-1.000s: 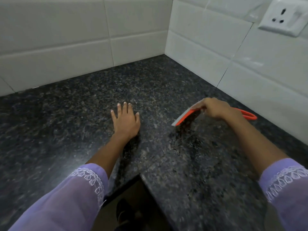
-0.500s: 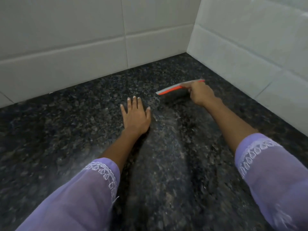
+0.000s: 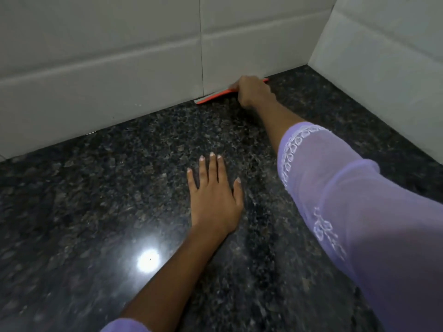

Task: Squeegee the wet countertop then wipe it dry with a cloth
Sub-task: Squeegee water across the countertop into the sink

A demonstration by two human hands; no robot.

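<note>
At 12 o'clock: right hand (image 3: pixel 251 93) clenched on orange squeegee (image 3: pixel 217 96), against the wall.
Left hand (image 3: pixel 214 197): flat, empty, on worktop (image 3: pixel 96 212).
Handling: probably light, stiff; grip the handle.

Two hands (image 3: pixel 214 197), one squeegee (image 3: pixel 215 96), one countertop (image 3: pixel 96 200).

I see no words, numbers or signs to read here, not on my orange squeegee (image 3: pixel 217 96) and not on anything else.
</note>
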